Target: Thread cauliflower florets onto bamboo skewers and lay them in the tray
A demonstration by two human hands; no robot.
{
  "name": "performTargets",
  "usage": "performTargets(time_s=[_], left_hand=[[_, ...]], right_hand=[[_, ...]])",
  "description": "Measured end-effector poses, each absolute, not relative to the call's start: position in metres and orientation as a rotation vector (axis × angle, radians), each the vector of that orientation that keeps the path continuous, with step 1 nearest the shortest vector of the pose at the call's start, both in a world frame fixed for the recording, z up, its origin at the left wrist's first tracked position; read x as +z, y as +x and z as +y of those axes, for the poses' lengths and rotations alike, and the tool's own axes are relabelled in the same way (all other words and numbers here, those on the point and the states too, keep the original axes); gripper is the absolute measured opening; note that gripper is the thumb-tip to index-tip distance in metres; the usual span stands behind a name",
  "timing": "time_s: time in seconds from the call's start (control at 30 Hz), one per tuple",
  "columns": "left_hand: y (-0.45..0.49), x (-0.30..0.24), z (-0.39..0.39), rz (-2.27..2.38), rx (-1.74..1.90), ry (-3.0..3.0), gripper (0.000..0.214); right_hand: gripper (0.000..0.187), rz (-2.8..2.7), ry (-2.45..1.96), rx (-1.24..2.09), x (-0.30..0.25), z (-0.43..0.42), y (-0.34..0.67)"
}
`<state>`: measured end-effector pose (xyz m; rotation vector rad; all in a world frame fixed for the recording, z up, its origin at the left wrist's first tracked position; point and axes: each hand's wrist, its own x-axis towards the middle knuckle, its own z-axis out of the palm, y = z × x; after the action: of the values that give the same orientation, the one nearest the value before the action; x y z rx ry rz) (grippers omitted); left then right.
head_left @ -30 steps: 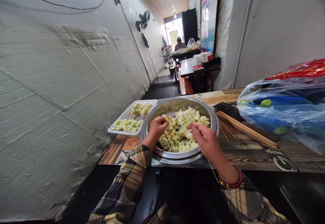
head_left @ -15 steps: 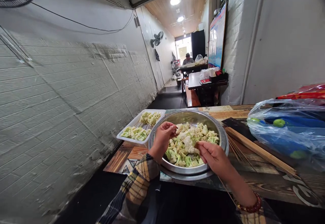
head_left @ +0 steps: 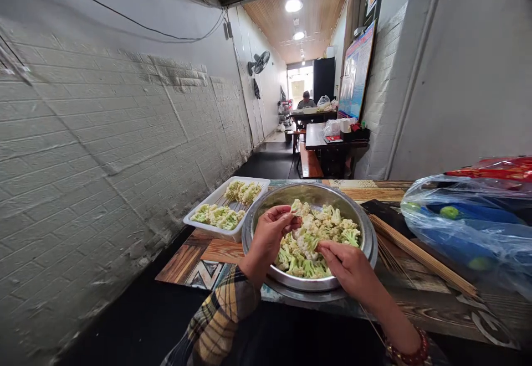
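A wide metal bowl (head_left: 254, 216) full of cut cauliflower florets (head_left: 332, 219) stands on the table before me. My left hand (head_left: 272, 230) is over its left side, thumb and fingers pinched at a pale cauliflower floret (head_left: 296, 207). Low over the bowl's right side, my right hand (head_left: 347, 263) is closed around a thin wooden skewer (head_left: 374, 324); its lower end sticks out beneath my wrist. Cauliflower pieces (head_left: 311, 242) show at the right fingertips, and the skewer's tip is hidden among them.
Left of the bowl, a white tray (head_left: 193, 220) holds skewered cauliflower. To the right lie a bundle of wooden skewers (head_left: 424, 255) and a clear plastic bag (head_left: 465, 227) with green round things. A person (head_left: 306, 102) sits far back, beyond another table (head_left: 315, 136).
My left hand has moved right, towards the right hand, and a floret now shows at its fingertips. The right hand stays low with the skewer. The view has shifted slightly.
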<state>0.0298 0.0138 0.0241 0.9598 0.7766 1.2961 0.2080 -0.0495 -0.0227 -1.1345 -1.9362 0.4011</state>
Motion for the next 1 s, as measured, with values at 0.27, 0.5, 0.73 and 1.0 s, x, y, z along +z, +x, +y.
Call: performTargets(time_s=[0.27,0.5,0.73,1.0], left_hand=[[0.02,0.004,0.02,0.792,1.255,0.968,0.031],[0.021,0.0,0.022,0.755,1.235,0.915,0.029],[0.023,0.0,0.023,0.749,1.267,0.827,0.029],[0.024,0.0,0.022,0.76,1.323,0.773,0.032]], right_hand=[[0.03,-1.963,-1.16,0.476,-0.015,-0.052,0.206],[0.032,-1.938,-1.2,0.502,-0.017,-0.05,0.204],[0.033,-1.975,-1.22,0.503,-0.014,-0.05,0.202],[0.031,-2.014,-1.246,0.48,-0.015,-0.05,0.199]])
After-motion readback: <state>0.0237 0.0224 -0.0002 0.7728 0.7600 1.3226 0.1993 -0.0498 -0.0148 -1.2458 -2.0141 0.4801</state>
